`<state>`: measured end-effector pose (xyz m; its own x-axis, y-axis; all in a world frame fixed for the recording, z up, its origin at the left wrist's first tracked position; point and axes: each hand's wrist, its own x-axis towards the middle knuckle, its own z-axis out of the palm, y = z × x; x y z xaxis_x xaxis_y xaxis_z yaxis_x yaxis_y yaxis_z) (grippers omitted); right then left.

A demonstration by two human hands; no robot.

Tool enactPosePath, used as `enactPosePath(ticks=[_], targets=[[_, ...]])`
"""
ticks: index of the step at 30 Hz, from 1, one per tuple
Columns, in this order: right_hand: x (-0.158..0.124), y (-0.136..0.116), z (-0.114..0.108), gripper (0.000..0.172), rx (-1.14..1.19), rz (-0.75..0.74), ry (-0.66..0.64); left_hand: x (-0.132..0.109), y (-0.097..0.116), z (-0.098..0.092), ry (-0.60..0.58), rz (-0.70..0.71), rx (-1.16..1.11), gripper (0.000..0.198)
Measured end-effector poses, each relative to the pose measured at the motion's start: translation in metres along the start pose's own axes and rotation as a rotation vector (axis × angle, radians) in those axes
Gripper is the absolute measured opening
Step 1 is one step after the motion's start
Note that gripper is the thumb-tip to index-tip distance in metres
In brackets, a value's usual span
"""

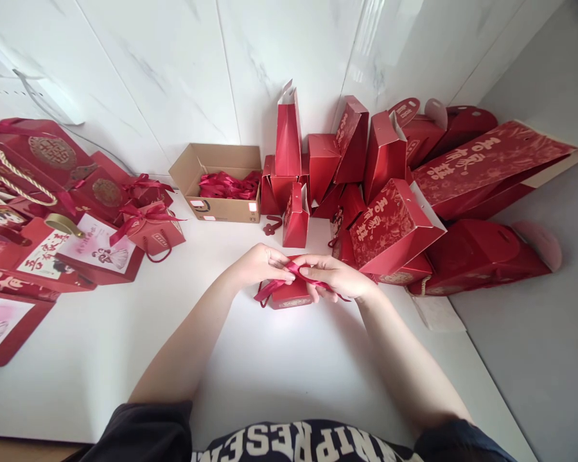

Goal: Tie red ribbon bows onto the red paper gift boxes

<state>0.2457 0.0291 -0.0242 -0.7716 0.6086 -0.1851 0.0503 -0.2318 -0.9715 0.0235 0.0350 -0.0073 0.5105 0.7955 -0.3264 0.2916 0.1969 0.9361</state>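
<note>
A small red gift box [285, 298] stands on the white table in front of me, with a pale round emblem on its near side. Over its top runs a dark red ribbon [266, 290], its ends sticking out left and right. My left hand [268, 264] pinches the ribbon between thumb and fingers at the box's top. From the other side my right hand [328, 276] grips the same ribbon close to the left fingertips, some fingers resting along the box's right side. A thin cord handle shows at the box's left edge. The fingers partly hide the crossing of the ribbon.
Behind stands an open cardboard box [226, 210] filled with red ribbons [230, 186]. Several red paper boxes [289, 138] crowd the back right, beside a grey wall. At left sit finished-looking boxes with bows [147, 224] and a gift bag with rope handles [29, 186].
</note>
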Motion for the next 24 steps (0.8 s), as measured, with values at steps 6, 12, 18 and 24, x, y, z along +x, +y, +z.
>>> enactPosePath(ticks=[6, 12, 18, 24], targets=[[-0.004, -0.006, 0.004, 0.033, -0.237, -0.027, 0.073, 0.001, 0.0, 0.002, -0.018, 0.018, 0.012, 0.022], [-0.007, -0.013, 0.014, 0.023, -0.596, -0.214, 0.305, 0.001, 0.001, 0.003, -0.029, 0.007, 0.021, 0.024], [-0.005, -0.011, 0.017, 0.023, -0.573, -0.245, 0.346, 0.002, -0.001, 0.001, -0.038, 0.013, 0.012, 0.02], [0.0, -0.004, 0.018, 0.021, -0.609, -0.277, 0.345, 0.001, 0.0, 0.0, -0.069, 0.051, 0.05, 0.017]])
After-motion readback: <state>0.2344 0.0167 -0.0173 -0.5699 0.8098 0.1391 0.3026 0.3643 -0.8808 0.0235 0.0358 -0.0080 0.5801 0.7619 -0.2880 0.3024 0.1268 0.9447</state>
